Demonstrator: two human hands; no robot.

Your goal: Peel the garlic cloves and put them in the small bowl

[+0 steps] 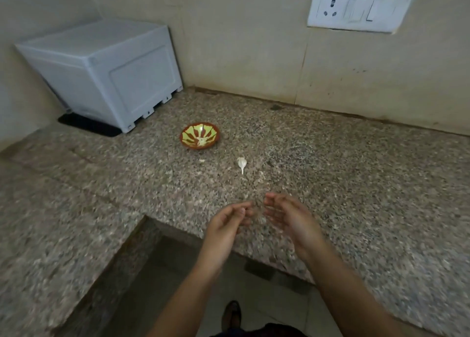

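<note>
A small brown bowl (200, 135) with a yellow and red pattern stands on the speckled granite counter (330, 174), with something pale lying at its bottom. An unpeeled white garlic clove (241, 163) lies on the counter to the bowl's right and nearer me. A tiny pale scrap (202, 161) lies just in front of the bowl. My left hand (226, 222) and my right hand (284, 213) hover side by side over the counter's front edge, fingers loosely curved toward each other and blurred. I see nothing held in either hand.
A pale grey plastic box (106, 70) sits on a black mat (89, 127) in the back left corner. A white socket and switch plate (356, 7) is on the wall at upper right. The counter forms an L around a floor gap (203, 286) below my arms.
</note>
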